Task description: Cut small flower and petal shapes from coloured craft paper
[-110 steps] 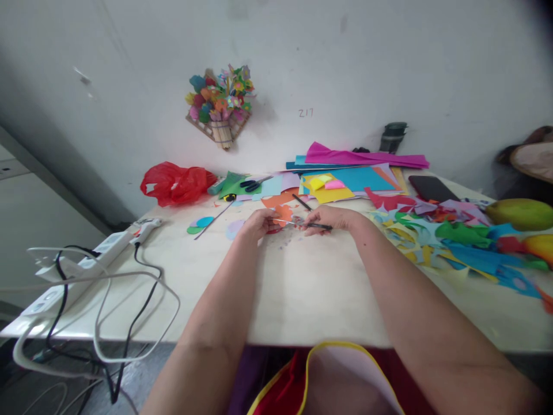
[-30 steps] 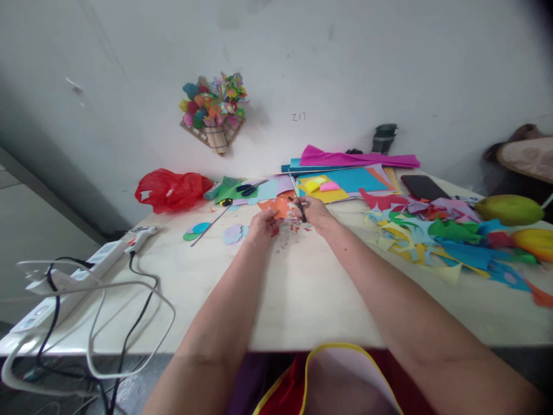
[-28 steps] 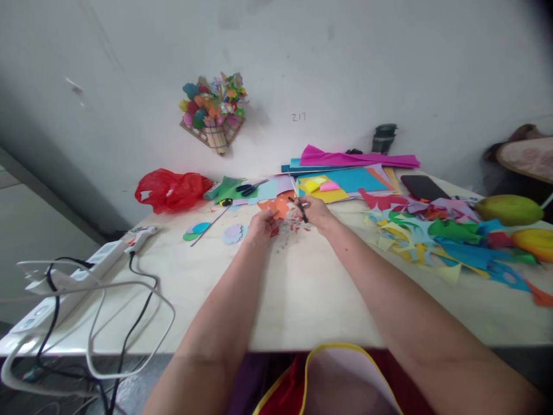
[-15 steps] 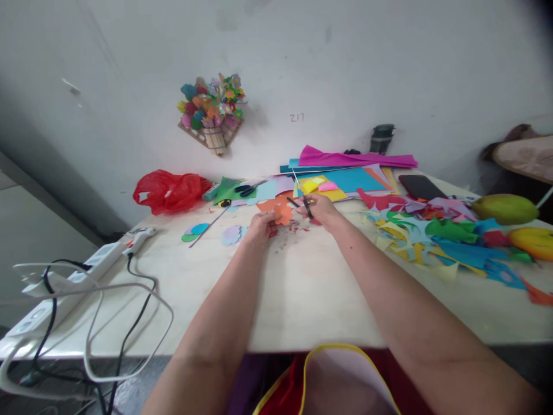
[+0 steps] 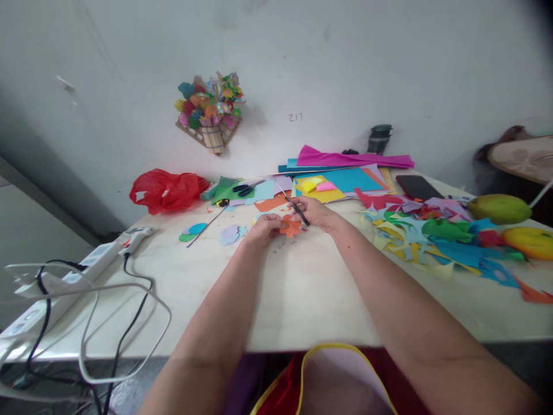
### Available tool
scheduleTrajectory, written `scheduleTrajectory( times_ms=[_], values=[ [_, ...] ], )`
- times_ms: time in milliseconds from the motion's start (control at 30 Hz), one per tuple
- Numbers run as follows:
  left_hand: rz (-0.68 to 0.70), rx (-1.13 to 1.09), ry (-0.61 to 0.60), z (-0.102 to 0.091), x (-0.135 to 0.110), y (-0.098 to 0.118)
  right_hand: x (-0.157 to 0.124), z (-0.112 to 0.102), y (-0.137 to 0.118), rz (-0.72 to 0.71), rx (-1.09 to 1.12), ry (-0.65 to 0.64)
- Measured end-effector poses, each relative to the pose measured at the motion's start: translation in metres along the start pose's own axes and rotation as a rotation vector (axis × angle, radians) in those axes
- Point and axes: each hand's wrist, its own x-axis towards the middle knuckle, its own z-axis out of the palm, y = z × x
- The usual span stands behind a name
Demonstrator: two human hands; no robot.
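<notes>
An orange flower-shaped paper cutout [image 5: 292, 227] is between my two hands, just above the tabletop. My left hand [image 5: 265, 227] pinches its left edge with thumb and fingers. My right hand [image 5: 314, 212] is closed on a slim tool with a black handle [image 5: 301, 215] and a thin silvery shaft [image 5: 281, 188] pointing away to the left; its exact kind is unclear. The right fingertips are close to the cutout's upper edge, and I cannot tell whether they touch it. Behind the hands lies orange paper [image 5: 272, 203]. Scalloped pale cutouts [image 5: 232, 234] are left of my left hand.
Coloured paper scraps [image 5: 436, 230] spread on the right, near a phone [image 5: 418, 187] and yellow-green fruit [image 5: 500, 208]. Black-handled scissors [image 5: 244, 189] and a red plastic bag [image 5: 168, 191] are at the back left. A power strip [image 5: 64, 288] with loose cables lies along the left edge.
The orange cutout has come down and right, showing apart from the orange paper behind. The tool in my right hand has swung so its shaft leans further left. The hands are closer together.
</notes>
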Motion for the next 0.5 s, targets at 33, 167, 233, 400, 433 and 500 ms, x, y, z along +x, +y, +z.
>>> scheduleTrajectory(
  times_ms=[33,167,233,400,433,500],
  values=[
    [-0.001,0.001,-0.004,0.0,0.0,0.0,0.0,0.0,0.0,-0.004,-0.004,-0.001],
    [0.011,-0.012,-0.017,0.0,0.0,0.0,0.002,0.002,0.002,-0.019,-0.013,0.058],
    [0.026,-0.007,-0.008,0.0,0.0,0.0,0.003,0.004,0.003,-0.023,0.001,0.107],
    [0.089,-0.041,0.042,-0.001,0.003,-0.001,0.004,0.01,0.003,-0.004,0.037,0.172],
    [0.098,-0.057,0.053,-0.002,0.003,-0.001,0.003,0.011,0.002,0.007,0.041,0.185],
    [0.105,-0.087,0.074,-0.002,0.005,-0.002,0.002,0.013,0.0,0.031,0.05,0.207]
  ],
)
